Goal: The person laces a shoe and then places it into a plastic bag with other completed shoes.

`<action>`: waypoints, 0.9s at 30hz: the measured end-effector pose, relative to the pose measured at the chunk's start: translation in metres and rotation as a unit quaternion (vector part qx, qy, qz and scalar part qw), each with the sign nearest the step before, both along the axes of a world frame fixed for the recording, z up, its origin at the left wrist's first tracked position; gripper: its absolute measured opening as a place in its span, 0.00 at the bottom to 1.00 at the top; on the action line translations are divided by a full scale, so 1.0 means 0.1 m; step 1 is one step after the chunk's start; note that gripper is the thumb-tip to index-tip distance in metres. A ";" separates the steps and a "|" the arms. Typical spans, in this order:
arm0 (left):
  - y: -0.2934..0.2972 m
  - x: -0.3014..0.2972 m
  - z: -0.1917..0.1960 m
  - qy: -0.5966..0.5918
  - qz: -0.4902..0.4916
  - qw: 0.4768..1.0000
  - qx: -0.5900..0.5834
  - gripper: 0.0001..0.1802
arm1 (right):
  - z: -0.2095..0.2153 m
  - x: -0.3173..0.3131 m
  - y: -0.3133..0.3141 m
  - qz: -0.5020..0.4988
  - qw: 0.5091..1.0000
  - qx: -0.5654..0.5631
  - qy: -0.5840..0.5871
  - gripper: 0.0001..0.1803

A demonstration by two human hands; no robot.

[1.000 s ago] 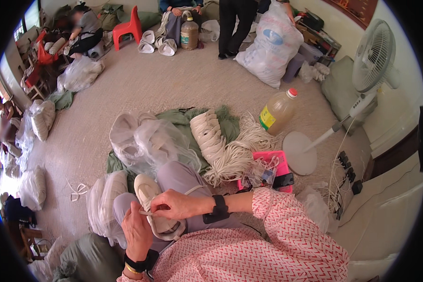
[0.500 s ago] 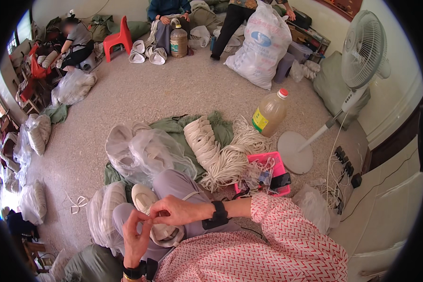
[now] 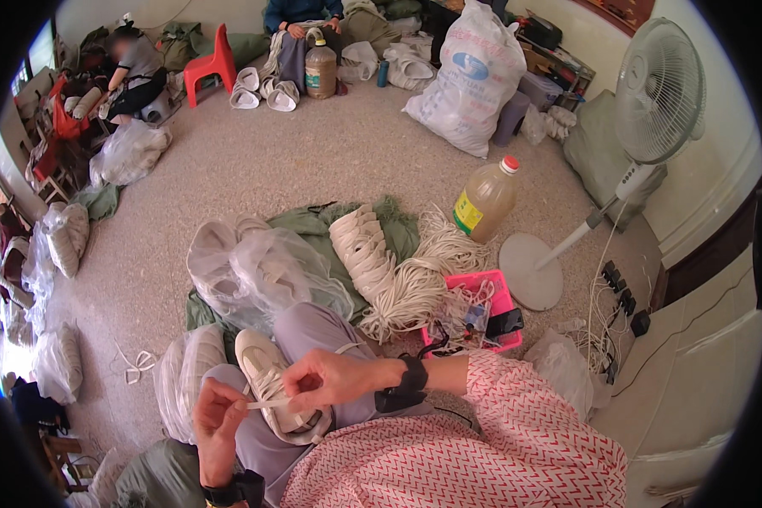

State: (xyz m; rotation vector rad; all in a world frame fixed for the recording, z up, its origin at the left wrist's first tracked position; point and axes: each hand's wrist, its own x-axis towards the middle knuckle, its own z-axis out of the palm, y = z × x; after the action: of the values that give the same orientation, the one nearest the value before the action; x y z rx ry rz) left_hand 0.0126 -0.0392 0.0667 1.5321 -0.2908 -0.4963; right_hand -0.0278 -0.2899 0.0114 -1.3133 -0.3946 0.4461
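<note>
A cream sneaker (image 3: 258, 360) rests on my lap with its toe pointing away from me. Above it, a short stretch of white shoelace (image 3: 265, 405) runs between my two hands. My left hand (image 3: 218, 416) pinches one end between thumb and fingertips. The other end is pinched by my right hand (image 3: 330, 378), which hangs over the shoe's opening and hides part of it. White laces cross the upper part of the shoe.
Ahead lie a bundle of white laces (image 3: 406, 298), stacked shoe uppers (image 3: 360, 245) and plastic-bagged shoes (image 3: 271, 267) on green cloth. To the right are a pink basket (image 3: 510, 341), a liquid jug (image 3: 487, 203) and a fan (image 3: 529, 275). Other people sit farther back.
My hands have drawn apart, the left to the left and the right to the right, and the lace now shows between them. The standing person at the back has shifted behind the white sack.
</note>
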 end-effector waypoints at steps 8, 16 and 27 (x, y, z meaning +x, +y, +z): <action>0.09 0.06 -0.25 0.002 0.063 0.997 -0.039 0.05 | -0.03 -0.07 -0.70 -0.089 0.993 0.040 0.067 0.17; -0.03 -0.08 -0.44 0.041 0.059 0.997 -0.009 0.05 | -0.46 -0.29 -1.14 -0.172 0.953 0.176 0.179 0.20; -0.17 -0.22 -0.70 -0.014 0.049 0.996 0.069 0.05 | -0.68 -0.36 -1.31 -0.264 0.917 0.174 0.241 0.27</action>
State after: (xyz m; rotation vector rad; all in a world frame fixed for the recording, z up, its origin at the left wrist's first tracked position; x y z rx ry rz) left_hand -0.0092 -0.0560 -0.0033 1.6801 -0.2044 -0.4241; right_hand -0.0637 -0.4211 -0.0567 -0.8704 0.2883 0.2131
